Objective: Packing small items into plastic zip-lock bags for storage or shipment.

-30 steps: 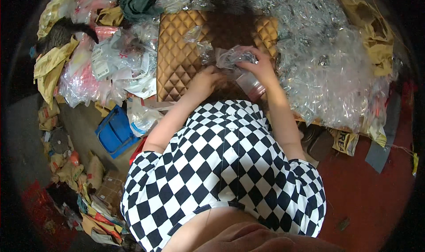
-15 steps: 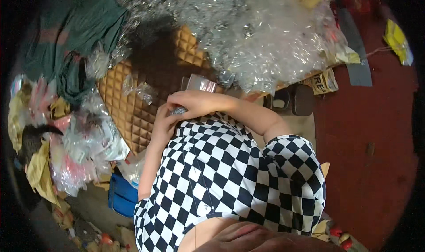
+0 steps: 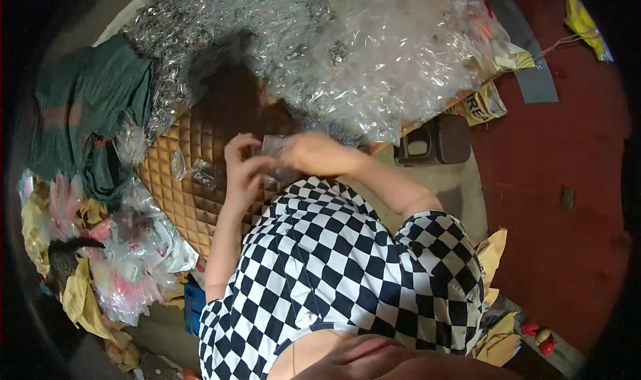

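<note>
Both hands, left hand (image 3: 242, 161) and right hand (image 3: 308, 154), pinch a small clear packet (image 3: 272, 145) above the quilted brown cushion (image 3: 193, 200).

Dim warm light, plastic glare, dark fisheye rim, slight blur.

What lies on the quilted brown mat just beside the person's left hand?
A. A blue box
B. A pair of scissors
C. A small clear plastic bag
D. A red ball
C: a small clear plastic bag lies on the quilted brown mat just beside the left hand, while both hands hold another clear packet.
</note>
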